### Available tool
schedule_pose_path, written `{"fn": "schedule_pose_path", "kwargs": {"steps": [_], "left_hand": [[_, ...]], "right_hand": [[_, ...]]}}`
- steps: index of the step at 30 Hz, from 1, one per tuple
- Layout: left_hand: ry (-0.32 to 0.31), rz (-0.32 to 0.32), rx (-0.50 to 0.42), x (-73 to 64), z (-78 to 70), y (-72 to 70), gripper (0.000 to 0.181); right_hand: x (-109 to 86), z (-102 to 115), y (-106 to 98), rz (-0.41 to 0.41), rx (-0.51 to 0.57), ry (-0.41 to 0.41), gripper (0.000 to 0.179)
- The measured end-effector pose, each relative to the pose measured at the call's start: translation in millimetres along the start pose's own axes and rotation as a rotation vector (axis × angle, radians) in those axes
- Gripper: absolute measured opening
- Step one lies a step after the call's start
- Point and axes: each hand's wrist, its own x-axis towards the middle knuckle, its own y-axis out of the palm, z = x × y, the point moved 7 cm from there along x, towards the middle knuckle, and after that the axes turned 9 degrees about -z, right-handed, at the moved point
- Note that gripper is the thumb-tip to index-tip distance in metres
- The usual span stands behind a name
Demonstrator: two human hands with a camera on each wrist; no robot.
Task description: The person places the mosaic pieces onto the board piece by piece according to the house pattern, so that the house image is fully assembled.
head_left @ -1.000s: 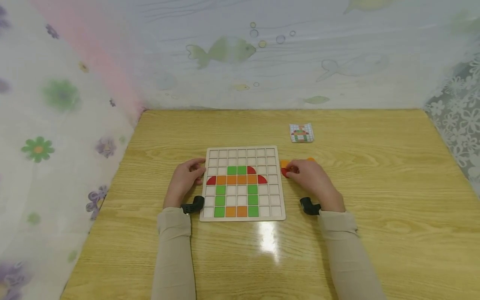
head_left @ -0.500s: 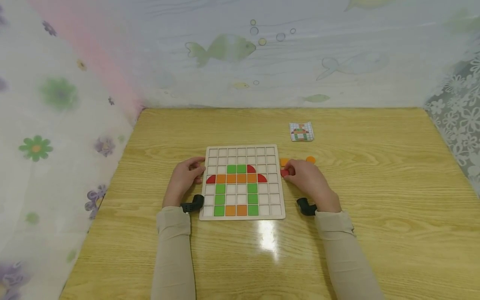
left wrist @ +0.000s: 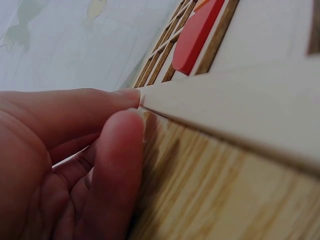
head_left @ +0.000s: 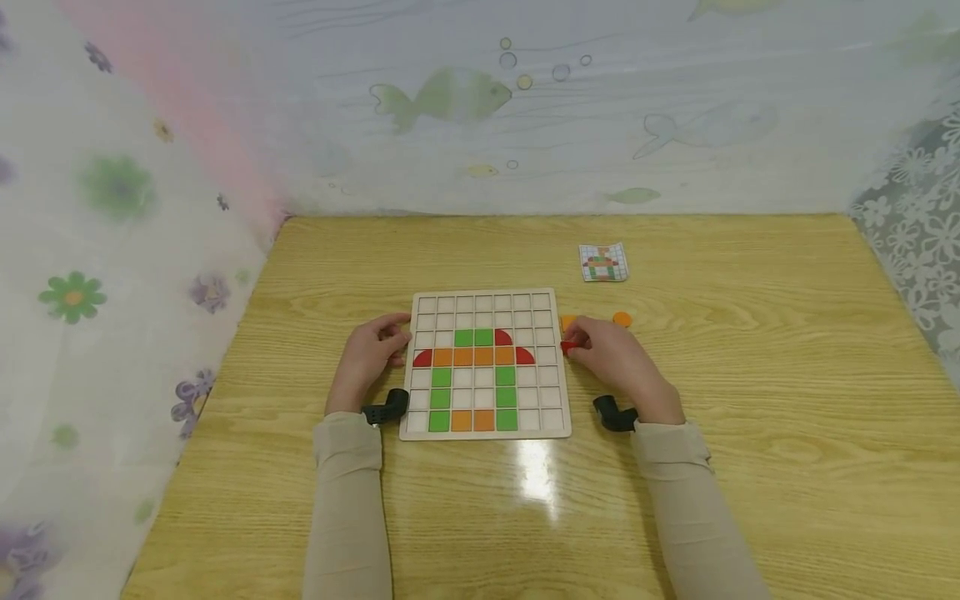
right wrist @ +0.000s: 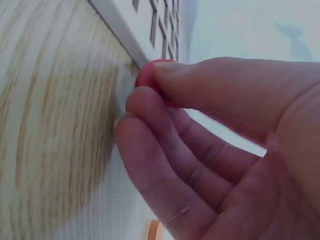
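Note:
A pale wooden grid board (head_left: pixel 486 436) lies flat on the table in the head view, with green, orange and red tiles set in its cells. At its left edge is my left hand (head_left: pixel 369 354); in the left wrist view the index fingertip (left wrist: pixel 131 95) touches the board's side and the thumb tip is close below. My right hand (head_left: pixel 618 354), just right of the board, pinches a red tile (right wrist: pixel 146 76) between thumb and fingers. Most of that tile is hidden by the fingers. Beyond the right hand lie an orange square tile (head_left: pixel 567 321) and an orange round tile (head_left: pixel 622 319).
Behind the right hand, a small printed card (head_left: pixel 603 262) shows a coloured grid pattern. The wood-grain table (head_left: pixel 787 375) meets a fish-patterned curtain (head_left: pixel 465 150) at the back. Dark wrist cameras (head_left: pixel 615 414) extend from both cuffs.
My right hand has drawn slightly toward me with the red tile, which now tilts in its fingers. The orange round tile has come into fuller view. The left hand has stayed at the board.

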Motion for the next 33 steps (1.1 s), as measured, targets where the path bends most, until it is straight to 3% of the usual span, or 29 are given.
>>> {"fn": "schedule_pose_path", "kwargs": {"steps": [9,20,33], "left_hand": [[0.003,-0.01,-0.016,1.3,1.3,-0.5,0.032],[0.003,0.005,-0.016,1.3,2.4,0.2,0.034],[-0.001,0.004,-0.034,-0.4,0.3,-2.0,0.034]], "right_hand": [[0.9,13,-2,0.011,0.011,-0.059,0.022],[14.1,26,10,0.02,0.113,-0.046,0.009],[41.2,66,27,0.098,0.058,-0.166,0.011]]}}
